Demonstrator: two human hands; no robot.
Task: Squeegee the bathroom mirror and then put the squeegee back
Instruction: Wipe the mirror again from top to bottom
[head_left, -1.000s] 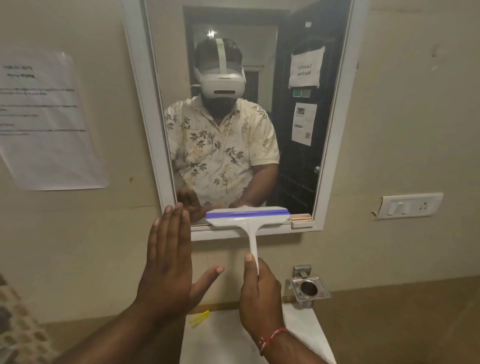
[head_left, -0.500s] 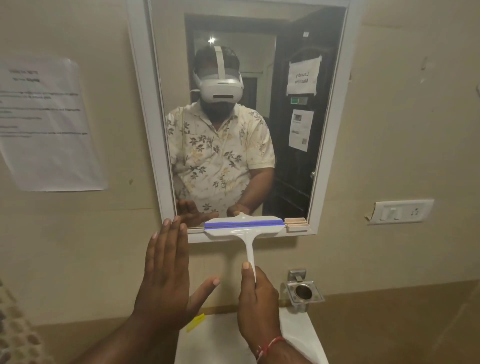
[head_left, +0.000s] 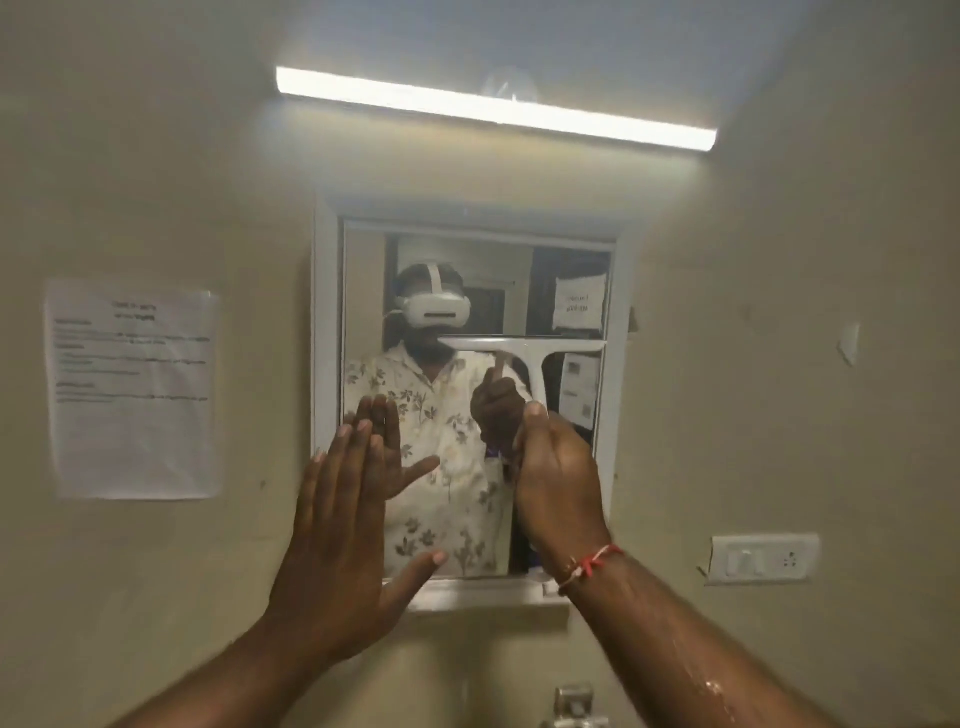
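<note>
white paper notice (head_left: 136, 389) hangs taped on the beige wall at far left, untouched. next comes the left hand (head_left: 343, 545), raised flat with its four fingers (head_left: 358, 447) straight and close together and the thumb splayed out, over the lower left corner of the white-framed bathroom mirror (head_left: 326, 332); whether the palm touches the glass, i cannot tell. further right, the right hand (head_left: 558, 488) is curled tight around the handle of the white plastic squeegee (head_left: 524, 348). half a second ago its blade sat at the mirror's bottom edge; now it lies level across the upper right part of the glass. that reads as resetting high for another downward pull, so wiping goes on and putting back waits. white switch plate (head_left: 761, 557) sits at far right.
</note>
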